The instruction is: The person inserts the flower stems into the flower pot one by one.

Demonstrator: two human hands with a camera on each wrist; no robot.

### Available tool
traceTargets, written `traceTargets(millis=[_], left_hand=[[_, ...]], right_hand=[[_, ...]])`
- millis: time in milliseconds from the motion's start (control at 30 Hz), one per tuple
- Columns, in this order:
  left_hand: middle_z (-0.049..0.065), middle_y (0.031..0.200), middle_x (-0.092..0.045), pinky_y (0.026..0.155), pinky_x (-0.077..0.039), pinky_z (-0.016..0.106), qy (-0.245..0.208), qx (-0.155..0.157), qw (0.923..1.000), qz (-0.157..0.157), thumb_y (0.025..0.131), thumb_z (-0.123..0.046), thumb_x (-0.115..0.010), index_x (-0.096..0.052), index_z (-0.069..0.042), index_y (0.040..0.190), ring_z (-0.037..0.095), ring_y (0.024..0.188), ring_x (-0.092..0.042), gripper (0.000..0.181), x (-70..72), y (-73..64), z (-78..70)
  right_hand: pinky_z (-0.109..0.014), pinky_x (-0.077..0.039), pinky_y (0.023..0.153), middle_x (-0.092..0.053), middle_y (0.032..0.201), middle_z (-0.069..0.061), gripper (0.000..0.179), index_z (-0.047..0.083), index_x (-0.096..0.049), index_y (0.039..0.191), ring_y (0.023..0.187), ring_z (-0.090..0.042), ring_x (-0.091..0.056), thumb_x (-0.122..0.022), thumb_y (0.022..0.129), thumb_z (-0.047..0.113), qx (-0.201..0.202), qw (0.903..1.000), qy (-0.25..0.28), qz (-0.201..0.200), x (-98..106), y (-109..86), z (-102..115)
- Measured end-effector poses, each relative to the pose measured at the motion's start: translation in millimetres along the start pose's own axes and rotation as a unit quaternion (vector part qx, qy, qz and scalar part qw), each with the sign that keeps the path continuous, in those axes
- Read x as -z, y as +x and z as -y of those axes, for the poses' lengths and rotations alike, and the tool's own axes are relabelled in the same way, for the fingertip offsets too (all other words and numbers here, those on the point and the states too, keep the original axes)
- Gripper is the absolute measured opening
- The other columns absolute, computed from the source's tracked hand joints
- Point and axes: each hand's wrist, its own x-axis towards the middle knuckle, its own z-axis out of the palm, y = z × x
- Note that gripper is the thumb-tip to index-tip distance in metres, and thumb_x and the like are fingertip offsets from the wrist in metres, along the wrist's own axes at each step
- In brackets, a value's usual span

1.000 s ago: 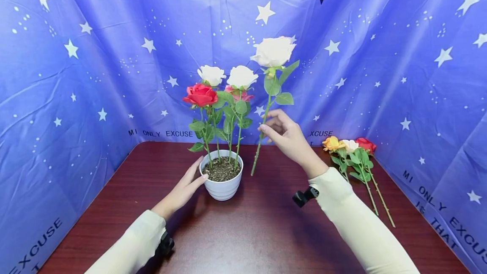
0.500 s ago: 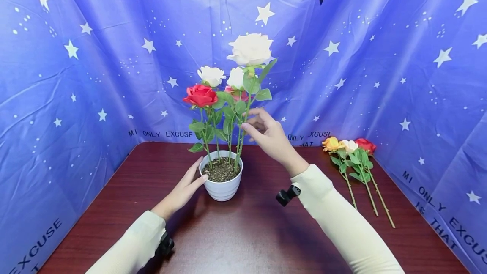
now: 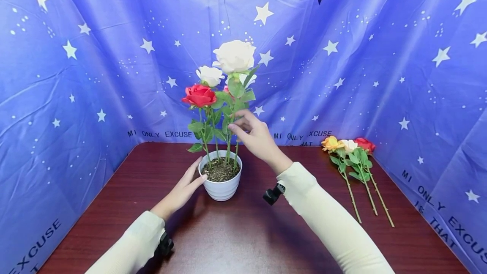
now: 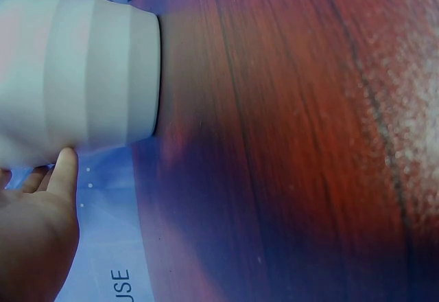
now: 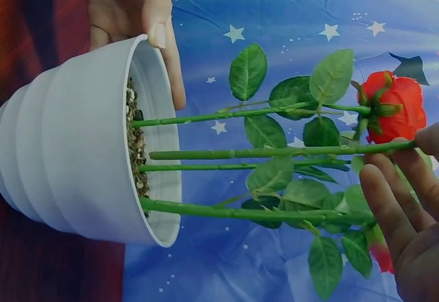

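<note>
My right hand (image 3: 258,136) pinches the stem of a large white rose (image 3: 234,56) upright over a white ridged pot (image 3: 222,190). In the right wrist view, the held stem's (image 5: 206,154) cut end hangs inside the rim, just above the soil (image 5: 135,137). A red rose (image 3: 199,95), a smaller white rose (image 3: 210,75), another white one (image 3: 249,80) and a mostly hidden pinkish one stand in the soil. At the pot's left side, my left hand (image 3: 187,185) rests with straight fingers against the wall, its thumb (image 5: 159,36) at the rim.
Three loose roses lie at the table's right: an orange one (image 3: 332,143), a white one (image 3: 348,145) and a red one (image 3: 365,144), stems toward the front. A blue star-patterned cloth (image 3: 114,75) surrounds the dark red wooden table (image 3: 228,236) at back and sides.
My right hand has carried the large white rose leftward from beside the pot to above it, then slightly lower. The left hand has stayed at the pot.
</note>
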Motion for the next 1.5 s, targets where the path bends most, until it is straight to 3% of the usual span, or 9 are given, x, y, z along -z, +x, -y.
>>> traceTargets(millis=[100,333,667,867,1233,1500], left_hand=[[0.018,0.164,-0.017,0.118,-0.007,0.056,0.002,0.003,1.0,0.0,0.104,-0.025,-0.052,-0.019,-0.004,0.159,0.032,0.15,-0.01,0.068,0.2,-0.1,0.5],[0.017,0.164,-0.017,0.119,-0.007,0.056,0.002,0.002,1.0,0.001,0.104,-0.024,-0.052,-0.02,-0.004,0.159,0.032,0.15,-0.01,0.067,-0.7,-0.4,-1.1],[0.017,0.164,-0.017,0.118,-0.007,0.056,-0.004,0.004,1.0,0.0,0.104,-0.024,-0.054,-0.02,-0.005,0.159,0.032,0.15,-0.01,0.068,-0.2,0.1,-0.9],[0.016,0.164,-0.017,0.119,-0.007,0.056,-0.002,0.006,1.0,0.001,0.104,-0.025,-0.054,-0.02,-0.005,0.159,0.032,0.15,-0.01,0.068,-0.1,-0.2,-2.1],[0.018,0.164,-0.017,0.119,-0.007,0.056,0.004,0.004,1.0,0.0,0.104,-0.025,-0.053,-0.02,-0.005,0.159,0.032,0.15,-0.01,0.067,-0.7,-0.5,-3.2],[0.02,0.164,-0.017,0.119,-0.007,0.055,0.0,0.003,1.0,-0.001,0.105,-0.024,-0.052,-0.019,-0.003,0.159,0.033,0.15,-0.01,0.067,-0.6,-0.4,-1.9]], right_hand=[[-0.035,-0.059,0.068,-0.072,0.099,-0.02,0.027,0.003,-0.058,0.123,0.078,-0.023,-0.07,-0.065,0.099,0.013,0.003,0.9999,-0.016,-0.002,-6.2,1.5,-2.5],[-0.03,-0.058,0.067,-0.072,0.097,-0.018,0.023,0.008,-0.059,0.122,0.076,-0.033,-0.071,-0.064,0.1,0.014,0.007,0.9996,-0.028,0.004,-16.1,3.5,-7.8],[-0.03,-0.055,0.064,-0.073,0.094,-0.012,0.025,0.007,-0.058,0.123,0.071,-0.015,-0.067,-0.063,0.1,0.017,0.007,0.997,-0.077,0.008,-21.5,9.0,-12.5],[-0.029,-0.056,0.065,-0.073,0.092,-0.013,0.025,0.006,-0.058,0.123,0.072,-0.021,-0.07,-0.063,0.1,0.016,0.001,0.9965,-0.084,0.002,-24.4,12.6,-15.3],[-0.027,-0.052,0.066,-0.073,0.094,-0.002,0.015,0.006,-0.064,0.113,0.072,-0.009,-0.064,-0.056,0.104,0.014,-0.029,0.9821,-0.186,0.014,-37.1,13.4,-12.4],[-0.028,-0.052,0.068,-0.074,0.095,0.001,0.014,0.007,-0.064,0.111,0.076,-0.01,-0.066,-0.055,0.104,0.016,-0.049,0.9778,-0.203,0.015,-44.0,12.1,-15.0]])
